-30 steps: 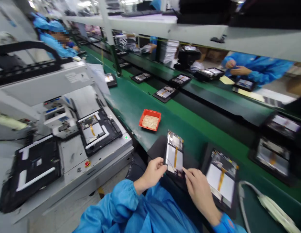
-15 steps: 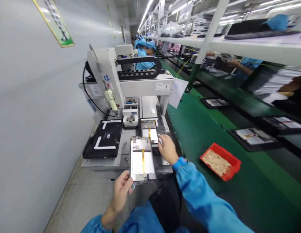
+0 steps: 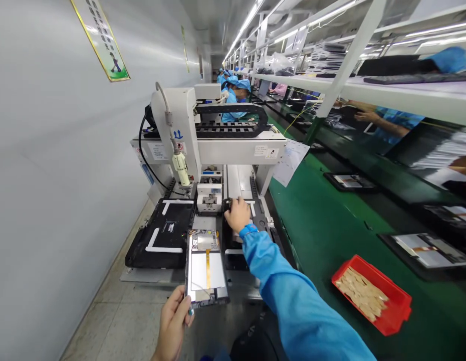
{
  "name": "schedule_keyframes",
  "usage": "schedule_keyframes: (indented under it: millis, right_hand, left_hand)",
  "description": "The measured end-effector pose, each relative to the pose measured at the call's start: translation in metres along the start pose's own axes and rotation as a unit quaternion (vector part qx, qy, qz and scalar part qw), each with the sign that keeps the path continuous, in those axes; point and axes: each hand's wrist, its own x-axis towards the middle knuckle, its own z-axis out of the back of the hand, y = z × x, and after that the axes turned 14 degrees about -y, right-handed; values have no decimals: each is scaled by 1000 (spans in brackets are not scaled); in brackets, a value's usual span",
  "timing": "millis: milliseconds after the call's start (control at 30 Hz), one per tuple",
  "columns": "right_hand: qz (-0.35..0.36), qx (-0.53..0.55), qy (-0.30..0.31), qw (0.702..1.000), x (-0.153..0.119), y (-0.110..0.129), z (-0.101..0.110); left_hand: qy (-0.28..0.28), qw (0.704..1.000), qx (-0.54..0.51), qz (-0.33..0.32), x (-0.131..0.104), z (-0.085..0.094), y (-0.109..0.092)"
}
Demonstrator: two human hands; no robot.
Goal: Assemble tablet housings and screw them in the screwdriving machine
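Left of one red tray point(image 3: 400, 313) are one white machine point(image 3: 238, 152), two black fixtures point(image 3: 161, 238), one tablet point(image 3: 198, 271) clamped in left hand point(image 3: 173, 318) fingers, and right hand point(image 3: 238, 215), finger state indeterminable, obstructing one fixture.

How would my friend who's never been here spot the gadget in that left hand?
Find the big white machine beside the green bench. At its near end, the left hand grips an opened device by the lower left corner. An orange strip runs down its white panel; unlike similar devices lying farther right, it is held up in a hand.
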Motion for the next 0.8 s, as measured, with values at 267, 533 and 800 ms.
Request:
schedule_keyframes:
  millis: [267, 533, 800]
  right_hand:
    - [-127, 172, -20, 977, 31, -95, 77]
    - [-172, 289, -131, 933, 11, -140, 144]
    - [-287, 346, -226, 864, -52, -174, 257]
  left_hand:
    - [100, 993, 15, -66, 70, -82, 0]
    - [162, 968, 139, -135, 107, -158, 6]
    - [118, 887, 333, -297, 102, -146, -2]
